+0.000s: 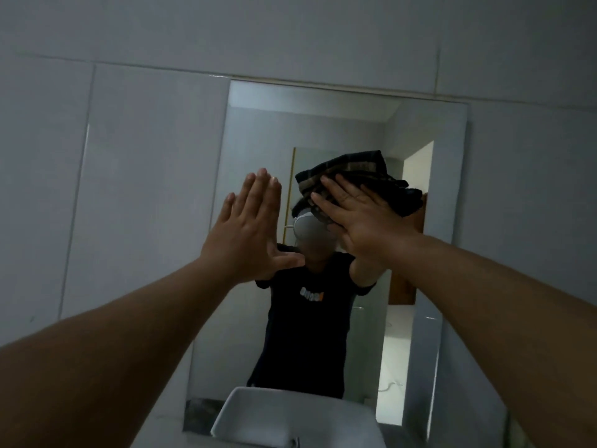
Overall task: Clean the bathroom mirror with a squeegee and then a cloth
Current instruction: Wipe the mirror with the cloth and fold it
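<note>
Overhead and on both sides, large pale wall tiles [145,189] fill the dim bathroom, their grout lines running above and to the left of a frameless rectangular mirror [429,195] fixed to the wall. Reflected in the glass are a person in a dark short-sleeved shirt with a small light print on the chest, and behind them a bright doorway on the right. Below the mirror, the rim of a white basin [290,418] juts into the bottom of the view, with a dark speckled strip showing in the glass just to its left.

Two bare forearms reach up from the lower corners toward the glass. The right hand [361,218] is pressed flat, fingers spread, pinning a dark plaid cloth [365,169] against the upper middle of the mirror; the bunched fabric spills out above and to the right of the fingers. The hand is not clenched round the cloth but holds it by palm pressure against the glass.

The left hand [248,227] is open and empty, fingers straight and together, thumb splayed out to the right. It sits at the mirror's left edge, overlapping both tile and glass; whether the palm actually touches the surface cannot be told.
</note>
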